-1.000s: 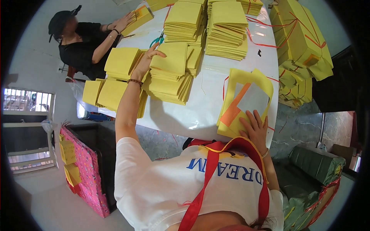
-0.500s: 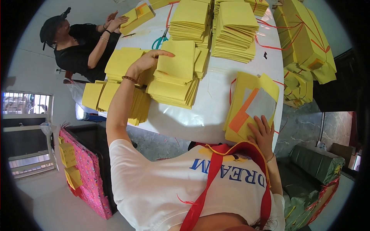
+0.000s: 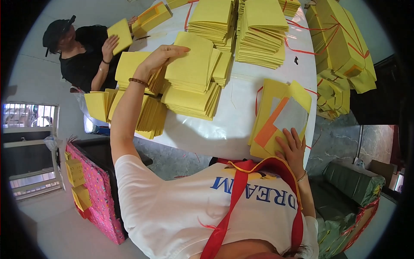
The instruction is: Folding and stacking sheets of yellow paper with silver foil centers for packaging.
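My left hand (image 3: 166, 56) grips the left edge of a packet of folded yellow paper sheets (image 3: 189, 64), fingers on top and thumb hidden. This packet sits tilted over a lower yellow pile (image 3: 189, 103). At the right edge of the table, my right hand (image 3: 292, 146) lies with fingers spread on a yellow paper stack (image 3: 264, 116). On top of that stack are an orange strip (image 3: 271, 123) and a grey sheet (image 3: 293, 114), near the fingertips.
Tall yellow paper piles (image 3: 261, 39) stand at the far side of the white table (image 3: 233, 125). Across the left side, a co-worker (image 3: 92, 56) holds a yellow packet (image 3: 120, 36). Tied yellow bundles (image 3: 340, 39) and red string (image 3: 302, 51) are at right.
My left hand has raised the packet's far edge and shifted it slightly left, covering the green-handled scissors. The co-worker has picked up a yellow packet. My right hand stays on its stack.
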{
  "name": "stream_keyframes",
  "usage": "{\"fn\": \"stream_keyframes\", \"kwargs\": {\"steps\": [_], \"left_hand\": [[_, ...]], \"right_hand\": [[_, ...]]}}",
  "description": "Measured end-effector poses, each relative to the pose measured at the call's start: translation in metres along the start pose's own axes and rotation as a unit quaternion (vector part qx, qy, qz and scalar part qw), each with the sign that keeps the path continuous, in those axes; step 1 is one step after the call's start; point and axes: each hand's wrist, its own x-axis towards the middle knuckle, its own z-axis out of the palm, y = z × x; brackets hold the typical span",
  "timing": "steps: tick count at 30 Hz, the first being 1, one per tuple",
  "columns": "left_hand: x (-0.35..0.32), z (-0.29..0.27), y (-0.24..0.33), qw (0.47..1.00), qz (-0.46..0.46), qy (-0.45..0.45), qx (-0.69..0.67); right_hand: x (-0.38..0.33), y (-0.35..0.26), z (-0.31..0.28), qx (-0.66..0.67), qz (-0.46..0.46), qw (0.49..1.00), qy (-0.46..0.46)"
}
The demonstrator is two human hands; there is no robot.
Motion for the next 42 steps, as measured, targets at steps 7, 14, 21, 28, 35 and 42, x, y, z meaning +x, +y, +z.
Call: {"fn": "stream_keyframes", "kwargs": {"steps": [7, 14, 21, 28, 35, 42], "left_hand": [[0.023, -0.002, -0.039, 0.999, 0.009, 0.017, -0.035], [0.030, 0.010, -0.054, 0.990, 0.046, 0.072, 0.112], [0.030, 0.016, -0.049, 0.980, 0.068, 0.081, 0.169], [0.025, 0.033, -0.063, 0.895, 0.079, 0.168, 0.405], [0.030, 0.034, -0.095, 0.876, 0.171, 0.234, 0.386], [0.039, 0.032, -0.099, 0.901, 0.123, 0.236, 0.342]], "right_hand": [[0.001, -0.002, -0.002, 0.004, -0.006, 1.000, 0.005], [0.001, -0.003, -0.001, 0.004, -0.009, 1.000, 0.004], [0.001, -0.003, -0.002, -0.006, -0.010, 1.000, 0.001], [0.000, -0.002, 0.000, -0.001, -0.009, 1.000, 0.003], [0.001, -0.003, -0.001, 0.001, -0.012, 1.000, 0.006], [0.000, -0.004, -0.002, -0.007, -0.009, 1.000, 0.013]]}}
